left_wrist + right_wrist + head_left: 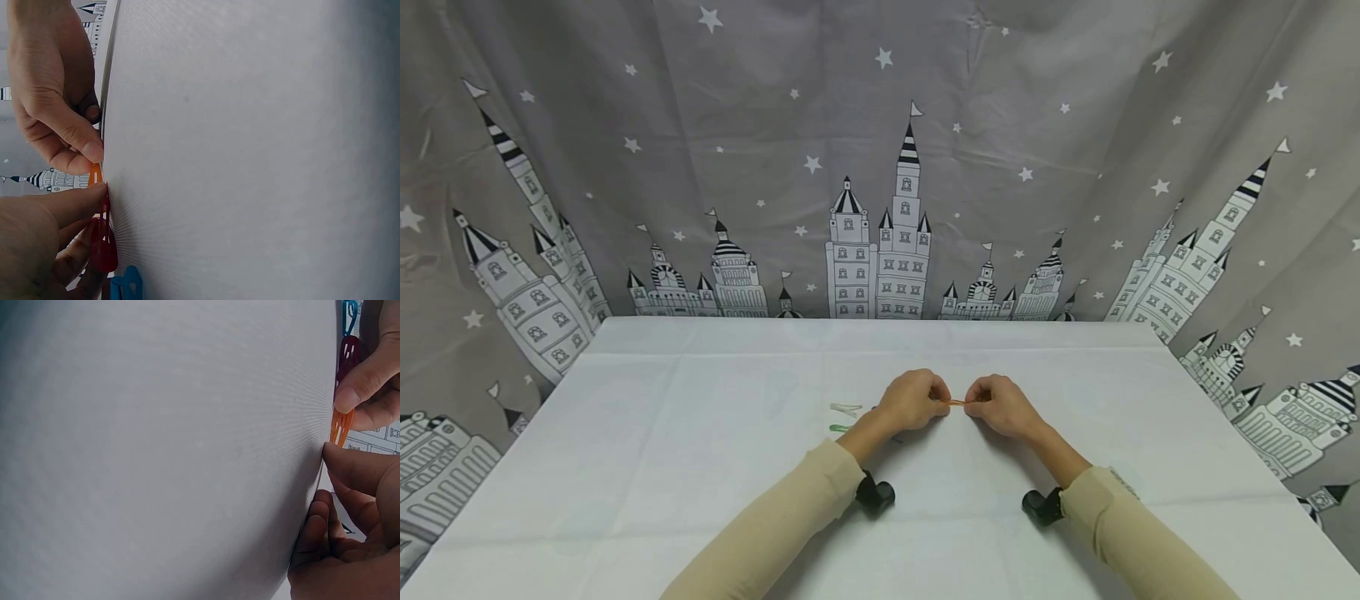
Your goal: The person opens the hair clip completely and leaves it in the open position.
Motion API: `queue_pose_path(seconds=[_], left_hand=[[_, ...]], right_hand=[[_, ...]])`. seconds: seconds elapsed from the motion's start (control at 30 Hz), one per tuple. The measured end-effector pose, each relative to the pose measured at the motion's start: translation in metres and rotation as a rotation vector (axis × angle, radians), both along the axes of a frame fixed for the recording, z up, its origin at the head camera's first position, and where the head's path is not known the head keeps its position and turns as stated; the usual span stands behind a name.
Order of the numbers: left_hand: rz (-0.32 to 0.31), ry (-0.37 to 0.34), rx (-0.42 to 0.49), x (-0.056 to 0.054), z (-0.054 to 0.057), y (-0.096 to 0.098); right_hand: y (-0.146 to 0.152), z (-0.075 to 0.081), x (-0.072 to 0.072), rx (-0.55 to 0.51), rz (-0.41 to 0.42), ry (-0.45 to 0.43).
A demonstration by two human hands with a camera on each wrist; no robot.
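An orange snap hair clip (340, 427) stretches between the two hands just above the table. My left hand (913, 400) pinches one end of it, thumb against fingers. The thumb and fingertips of my right hand (1002, 406) pinch the opposite end. A dark red hair clip (104, 247) hangs at the left fingertips, in line with the orange one. Beyond it is a blue hair clip (128, 284); whether these clips are linked is unclear. In the head view the left hand mostly hides the red and blue clips.
Left of the left hand, a whitish clip (846, 409) and a green clip (838, 428) lie on the white-covered table (700, 467). A grey curtain (737, 100) printed with castles and stars hangs behind. Black wrist cameras (876, 495) sit under both sleeves.
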State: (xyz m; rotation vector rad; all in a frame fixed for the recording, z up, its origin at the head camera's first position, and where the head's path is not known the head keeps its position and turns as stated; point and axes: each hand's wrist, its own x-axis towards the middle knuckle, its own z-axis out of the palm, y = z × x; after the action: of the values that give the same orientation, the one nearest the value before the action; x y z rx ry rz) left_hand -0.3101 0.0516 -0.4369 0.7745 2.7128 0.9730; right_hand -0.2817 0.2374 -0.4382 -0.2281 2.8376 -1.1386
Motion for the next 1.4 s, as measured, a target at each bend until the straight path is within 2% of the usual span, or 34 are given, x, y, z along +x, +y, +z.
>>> queue_pose_path(seconds=[0.37,0.77,1.4], left_hand=[[0.005,-0.014,0.012,-0.0002,0.0001,-0.0004],[0.005,0.013,0.013,-0.0012,-0.0023,-0.0001],[-0.01,0.011,0.028,-0.0039,-0.0027,0.0]], right_hand=[[0.0001,-0.0014,-0.0007,0.017,0.002,0.009],[0.0006,-0.0021,-0.0001,0.036,0.012,0.033],[-0.0006,-0.0006,0.0059,-0.013,0.003,0.058]])
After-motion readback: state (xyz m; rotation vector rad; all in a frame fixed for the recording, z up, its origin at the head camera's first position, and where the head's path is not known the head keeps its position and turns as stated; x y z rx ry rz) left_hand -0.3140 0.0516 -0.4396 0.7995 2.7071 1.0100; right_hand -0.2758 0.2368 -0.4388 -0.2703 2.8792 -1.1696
